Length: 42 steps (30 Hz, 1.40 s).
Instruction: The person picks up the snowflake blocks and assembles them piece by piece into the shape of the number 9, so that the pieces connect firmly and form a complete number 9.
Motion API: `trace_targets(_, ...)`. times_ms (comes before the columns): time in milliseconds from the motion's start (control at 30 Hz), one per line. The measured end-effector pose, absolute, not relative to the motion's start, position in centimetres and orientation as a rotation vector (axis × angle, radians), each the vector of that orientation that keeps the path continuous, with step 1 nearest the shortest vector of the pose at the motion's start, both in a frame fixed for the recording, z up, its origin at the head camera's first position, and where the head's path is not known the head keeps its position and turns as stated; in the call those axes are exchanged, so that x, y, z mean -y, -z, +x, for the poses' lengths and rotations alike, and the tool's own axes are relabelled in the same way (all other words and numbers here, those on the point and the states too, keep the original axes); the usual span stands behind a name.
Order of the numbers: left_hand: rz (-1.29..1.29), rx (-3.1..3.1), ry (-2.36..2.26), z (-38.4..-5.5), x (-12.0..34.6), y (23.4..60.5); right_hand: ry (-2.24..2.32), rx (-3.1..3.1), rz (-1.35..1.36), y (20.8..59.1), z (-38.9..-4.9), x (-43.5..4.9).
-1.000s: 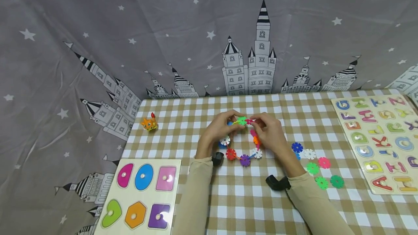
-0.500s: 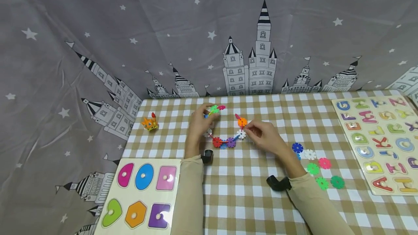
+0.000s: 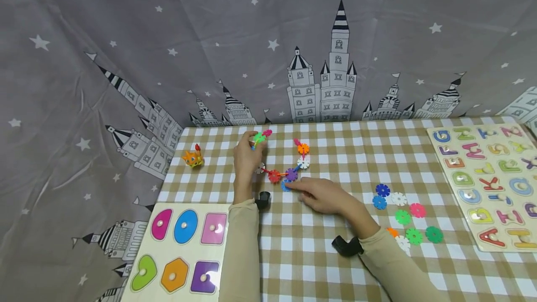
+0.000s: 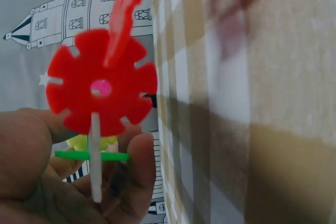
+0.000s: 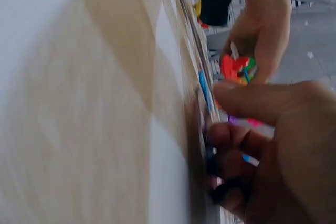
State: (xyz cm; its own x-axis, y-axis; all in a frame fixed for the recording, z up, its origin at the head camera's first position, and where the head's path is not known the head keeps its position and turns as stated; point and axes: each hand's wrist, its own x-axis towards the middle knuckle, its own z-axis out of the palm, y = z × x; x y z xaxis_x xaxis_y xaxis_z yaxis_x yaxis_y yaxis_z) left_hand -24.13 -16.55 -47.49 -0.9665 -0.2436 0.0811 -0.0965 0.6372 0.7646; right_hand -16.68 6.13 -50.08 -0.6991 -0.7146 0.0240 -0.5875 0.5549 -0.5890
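In the head view, my left hand [image 3: 247,157] holds one end of a chain of notched plastic discs, beside a green disc [image 3: 259,137]. The chain bends through a red disc [image 3: 274,176], a purple disc [image 3: 291,174] and a white one to an orange disc [image 3: 303,148] with a pink one at its free end. From the left wrist, the red disc [image 4: 68,87] hangs in front of curved fingers. A loose blue disc [image 3: 285,185] lies just below the chain. My right hand [image 3: 325,195] reaches it with an extended finger, fingertip at its edge, other fingers bent.
Several loose discs [image 3: 403,217] lie right of my right forearm. A wooden alphabet board [image 3: 471,190] is at the right, a shape puzzle board [image 3: 180,246] at the front left. A small orange toy figure [image 3: 193,157] stands at the back left; a grey castle curtain [image 3: 235,36] hangs behind.
The chain ring has opened between the pink disc beside the green one and the other pink disc. My left hand moved left with it; my right hand let go and moved to the blue disc.
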Motion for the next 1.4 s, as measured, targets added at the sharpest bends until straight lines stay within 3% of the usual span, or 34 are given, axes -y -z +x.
trace_targets(167,0.265,2.656,1.27,-24.2,16.5,47.6,0.837,-2.606,-1.194,50.4,-16.7,-6.0)
trace_targets(600,0.191,2.749,1.329,-24.3,16.5,47.8,0.905,-2.578,-1.06,50.2,-17.1,-6.2)
trace_targets(867,-0.313,3.042,1.26,-24.6,15.6,47.9,1.249,-2.625,-0.881,49.0,-18.1,-8.6)
trace_targets(1033,-0.592,3.126,1.296,-24.4,14.0,47.8,1.504,-2.769,-0.609,48.8,-18.8,-10.1)
trace_targets(1400,-0.796,3.065,1.354,-24.3,12.1,48.0,1.682,-2.602,-0.136,49.4,-19.3,-10.3)
